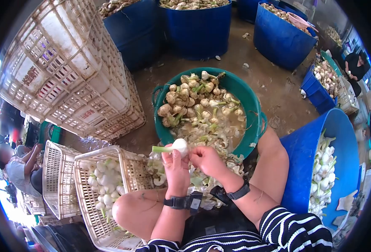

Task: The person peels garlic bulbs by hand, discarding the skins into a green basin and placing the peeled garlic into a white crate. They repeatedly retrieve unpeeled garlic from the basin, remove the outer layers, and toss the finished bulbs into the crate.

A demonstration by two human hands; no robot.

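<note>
Black straps point(177, 202) circle both wrists, and the forearms reach forward over the lap, converging above the near edge of a round green plastic tub point(251, 101). The left hand point(177, 166) is raised with its fingers pointing away from the body, thumb and fingers closed around a smooth white garlic bulb with a pale green stem point(180, 146). The stem points left. The right hand point(209, 161) comes in from the right, fingers curled and thumb against forefinger in a pinch beside the bulb's right side; what lies between those fingertips is too small to tell.

The bulb sits at the top of the left hand, over the near-left part of the tub's rim, partly blocking the view of that rim. Inside the tub, brownish, dirt-marked garlic bulbs point(171, 98) pile toward the far-left side, and murky water with loose pale skins point(225, 133) fills the near and right parts. More skins and scraps point(204, 185) heap between the tub and the lap, partly hidden by the hands.

Left of the left knee, an off-white slatted plastic crate point(131, 169) holds clean white bulbs point(107, 185); a stack of grimy white crates point(78, 71) rises beyond it. A large blue plastic tub point(296, 155) with white garlic stands at the right. Another person point(19, 170) sits at the far left, well apart.
</note>
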